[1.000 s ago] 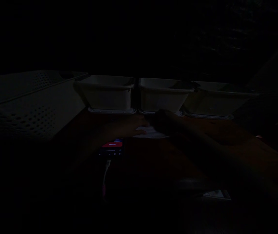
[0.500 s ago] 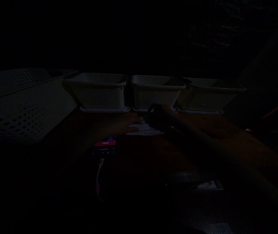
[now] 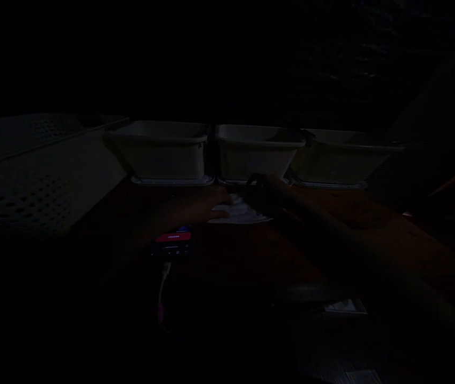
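The scene is very dark. A small white sheet or cloth [image 3: 238, 214] lies on the reddish table in front of the middle tub. My left hand [image 3: 203, 205] rests flat on its left edge, fingers stretched out. My right hand [image 3: 265, 193] is bunched over its right side, fingers curled on the white material. Both forearms reach in from the near side.
Three white tubs stand in a row at the back: the left tub [image 3: 161, 152], the middle tub [image 3: 257, 153] and the right tub [image 3: 341, 159]. A perforated white crate [image 3: 39, 170] is at left. A lit phone [image 3: 172, 242] with a cable [image 3: 162, 288] lies near my left wrist. A pale card [image 3: 345, 306] lies nearer me.
My right hand has drawn back slightly along the white sheet, gathering its right side. My left hand stays pressed on the sheet. The view shifted a little.
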Action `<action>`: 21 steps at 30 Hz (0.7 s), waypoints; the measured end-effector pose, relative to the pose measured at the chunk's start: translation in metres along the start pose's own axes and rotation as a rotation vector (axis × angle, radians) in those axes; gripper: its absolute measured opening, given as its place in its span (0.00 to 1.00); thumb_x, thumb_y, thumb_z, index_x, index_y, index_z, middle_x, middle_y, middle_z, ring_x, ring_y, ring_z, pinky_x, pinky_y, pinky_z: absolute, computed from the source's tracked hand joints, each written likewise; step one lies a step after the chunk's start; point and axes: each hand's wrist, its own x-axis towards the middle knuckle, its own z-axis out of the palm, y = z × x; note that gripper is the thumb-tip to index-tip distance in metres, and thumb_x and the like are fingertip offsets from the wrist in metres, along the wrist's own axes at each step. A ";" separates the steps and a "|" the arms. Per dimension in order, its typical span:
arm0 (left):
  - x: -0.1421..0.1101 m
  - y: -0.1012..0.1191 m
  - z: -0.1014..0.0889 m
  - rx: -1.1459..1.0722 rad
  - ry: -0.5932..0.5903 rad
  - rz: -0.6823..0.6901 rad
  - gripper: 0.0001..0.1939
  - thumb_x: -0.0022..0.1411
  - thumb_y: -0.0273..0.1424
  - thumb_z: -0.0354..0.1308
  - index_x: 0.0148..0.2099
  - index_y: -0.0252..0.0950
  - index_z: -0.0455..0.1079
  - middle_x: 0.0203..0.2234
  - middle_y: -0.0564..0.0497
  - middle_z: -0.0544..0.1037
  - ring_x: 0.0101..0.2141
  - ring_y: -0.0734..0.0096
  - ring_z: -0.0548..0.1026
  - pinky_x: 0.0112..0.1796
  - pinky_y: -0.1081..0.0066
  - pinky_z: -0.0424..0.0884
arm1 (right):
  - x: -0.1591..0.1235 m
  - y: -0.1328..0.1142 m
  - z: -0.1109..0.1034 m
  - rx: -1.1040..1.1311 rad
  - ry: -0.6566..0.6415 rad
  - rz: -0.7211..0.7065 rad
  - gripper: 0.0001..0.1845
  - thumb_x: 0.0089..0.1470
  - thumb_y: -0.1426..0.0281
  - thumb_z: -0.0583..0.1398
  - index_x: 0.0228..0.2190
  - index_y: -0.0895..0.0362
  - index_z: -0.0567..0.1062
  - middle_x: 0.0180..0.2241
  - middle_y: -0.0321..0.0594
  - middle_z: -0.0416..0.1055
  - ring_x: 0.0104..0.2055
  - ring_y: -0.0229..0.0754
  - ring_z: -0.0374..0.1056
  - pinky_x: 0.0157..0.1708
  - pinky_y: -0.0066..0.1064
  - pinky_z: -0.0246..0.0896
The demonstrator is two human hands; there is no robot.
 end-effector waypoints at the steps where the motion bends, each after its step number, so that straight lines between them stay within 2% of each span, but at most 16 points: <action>1: 0.000 0.000 0.000 -0.001 -0.003 -0.012 0.15 0.69 0.34 0.54 0.55 0.36 0.69 0.55 0.45 0.71 0.53 0.64 0.71 0.53 0.67 0.65 | 0.000 -0.001 0.001 -0.005 -0.013 -0.002 0.21 0.57 0.74 0.59 0.53 0.63 0.74 0.45 0.51 0.77 0.40 0.43 0.74 0.34 0.26 0.61; 3: 0.000 0.001 -0.002 -0.003 -0.014 -0.025 0.16 0.69 0.34 0.54 0.56 0.37 0.69 0.55 0.46 0.71 0.53 0.64 0.70 0.53 0.67 0.65 | 0.000 -0.002 0.003 -0.009 -0.039 -0.017 0.21 0.57 0.74 0.58 0.52 0.62 0.75 0.44 0.51 0.78 0.39 0.43 0.74 0.35 0.26 0.62; 8: 0.001 0.002 -0.003 -0.020 -0.027 -0.030 0.16 0.68 0.35 0.55 0.56 0.37 0.69 0.56 0.45 0.71 0.53 0.65 0.70 0.53 0.68 0.65 | 0.002 -0.004 0.008 -0.026 -0.036 -0.030 0.14 0.56 0.69 0.58 0.41 0.62 0.80 0.39 0.50 0.79 0.36 0.44 0.74 0.32 0.28 0.62; 13: 0.001 0.000 0.000 0.013 -0.028 -0.014 0.16 0.69 0.35 0.54 0.56 0.37 0.69 0.54 0.44 0.72 0.53 0.63 0.70 0.54 0.65 0.64 | -0.001 -0.009 0.008 -0.029 0.016 -0.006 0.15 0.56 0.66 0.60 0.42 0.60 0.79 0.39 0.49 0.79 0.35 0.42 0.73 0.30 0.27 0.60; 21: 0.000 -0.004 0.003 0.003 -0.012 -0.017 0.17 0.69 0.36 0.54 0.56 0.37 0.69 0.55 0.45 0.71 0.53 0.64 0.71 0.53 0.67 0.65 | 0.006 0.005 0.010 0.061 0.010 -0.048 0.16 0.52 0.73 0.61 0.44 0.63 0.77 0.39 0.48 0.78 0.37 0.41 0.73 0.32 0.25 0.59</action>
